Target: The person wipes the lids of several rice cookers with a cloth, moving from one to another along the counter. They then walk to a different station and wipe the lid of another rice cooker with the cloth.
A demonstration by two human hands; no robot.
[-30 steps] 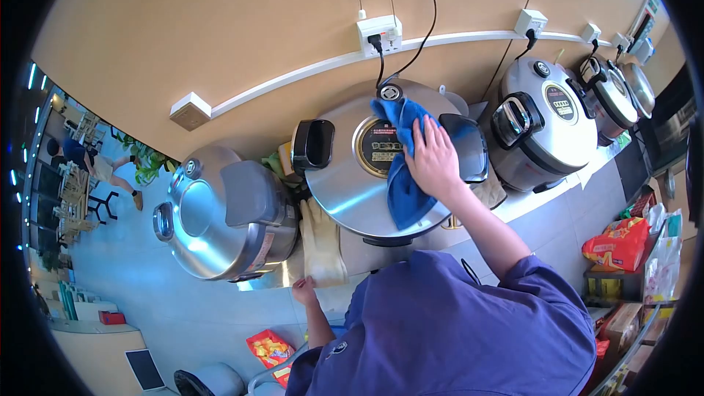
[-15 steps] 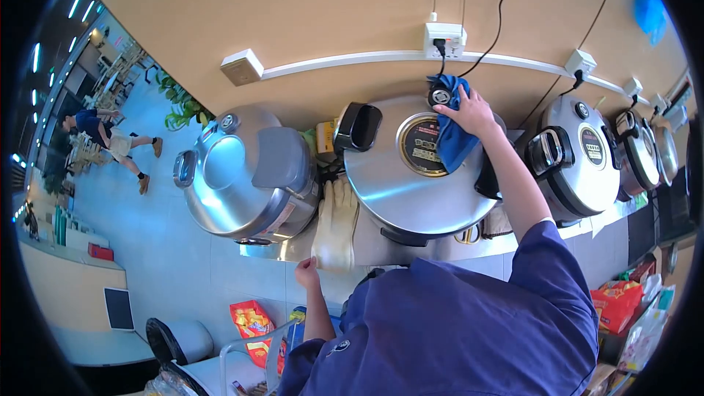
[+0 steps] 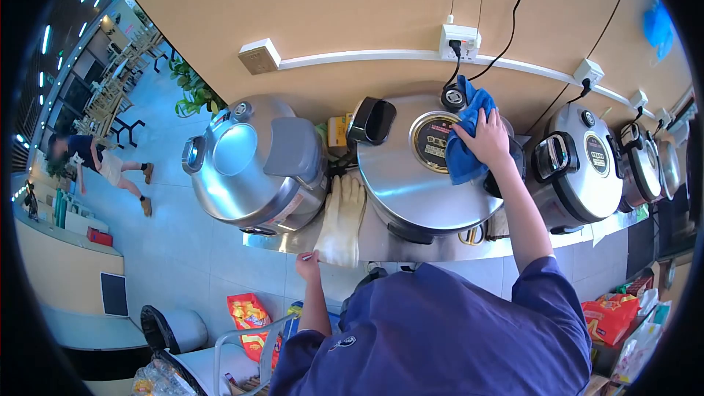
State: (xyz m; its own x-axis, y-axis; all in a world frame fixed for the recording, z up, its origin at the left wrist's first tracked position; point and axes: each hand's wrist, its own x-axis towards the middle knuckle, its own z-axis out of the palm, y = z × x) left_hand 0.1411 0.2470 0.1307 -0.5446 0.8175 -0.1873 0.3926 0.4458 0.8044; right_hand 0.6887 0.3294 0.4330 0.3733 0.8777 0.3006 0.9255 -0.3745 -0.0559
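Note:
My right hand [image 3: 485, 139] presses a blue cloth [image 3: 465, 163] onto the lid of a large silver rice cooker [image 3: 411, 191], its fingers on the cloth. The cloth covers the right side of the lid's round dark label [image 3: 429, 139] and reaches up beside the black steam vent [image 3: 453, 97]. My left hand [image 3: 309, 268] hangs low at the counter's front edge with its fingers closed, near the cuff of a long pale glove [image 3: 341, 224]. Whatever it pinches is too small to make out. The glove lies between this cooker and another silver cooker [image 3: 257, 169] on the left.
More rice cookers [image 3: 576, 169] stand along the counter to the right. Scissors [image 3: 471, 235] lie at the counter's front. Power cords run to a wall socket [image 3: 460, 42]. A bin [image 3: 176, 326] and a red bag [image 3: 251, 319] are below left. A person [image 3: 99, 158] walks in the far left.
My right hand and the blue cloth have moved from the steam vent down onto the lid beside the label. My left hand stays low by the glove. The view has shifted slightly.

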